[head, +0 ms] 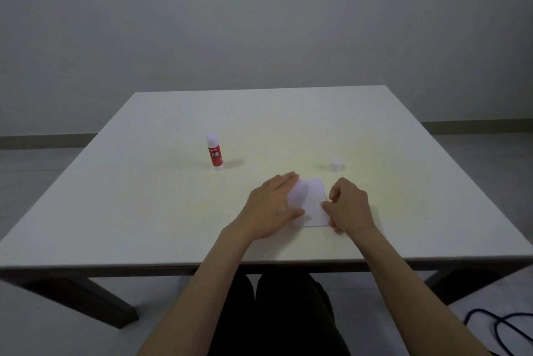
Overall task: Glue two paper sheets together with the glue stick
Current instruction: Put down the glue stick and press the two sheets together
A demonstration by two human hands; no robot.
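A small white paper sheet [313, 201] lies flat on the white table [173, 197] near its front edge. My left hand [271, 208] rests flat on the paper's left side, fingers stretched out. My right hand [350, 205] is curled at the paper's right edge, thumb and fingertips pinching or pressing that edge. Whether a second sheet lies under the first is hidden. A red and white glue stick [215, 152] stands upright and uncapped to the far left of my hands. Its white cap [336, 163] stands behind my right hand.
The table's front edge runs just under my forearms. My dark-clothed legs [277, 312] are below it. A dark cable [501, 329] lies on the floor at the lower right. A grey wall stands behind the table.
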